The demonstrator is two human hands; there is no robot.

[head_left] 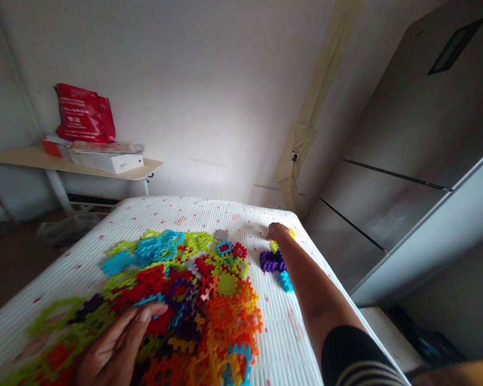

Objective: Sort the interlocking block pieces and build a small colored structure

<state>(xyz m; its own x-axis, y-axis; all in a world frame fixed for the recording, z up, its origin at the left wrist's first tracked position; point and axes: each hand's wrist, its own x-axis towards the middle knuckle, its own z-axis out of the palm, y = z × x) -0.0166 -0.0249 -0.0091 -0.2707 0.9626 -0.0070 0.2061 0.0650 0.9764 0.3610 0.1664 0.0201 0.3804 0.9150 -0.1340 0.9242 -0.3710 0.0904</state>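
Note:
A big heap of plastic interlocking building pieces with notched edges (219,313) spreads over the white bedding (209,209), in red, orange, lime, blue and purple. Low over its near left part is my left hand (118,340), thumb and forefinger pressed together. A blue notched piece (148,299) shows just beyond those fingertips; I cannot tell whether they grip it. My right arm stretches to the far right, where my right hand (279,231) is curled down at the bedding beside a yellow piece (292,234). Its fingertips are hidden. Nearer lie purple joined pieces (271,261) and a blue piece (285,281).
A wooden-topped table (20,158) at the left carries a red bag (82,115) and a white box (108,160). A grey refrigerator (402,150) stands along the right side. Behind the bed, a wall socket (294,156) sits amid yellowish tape.

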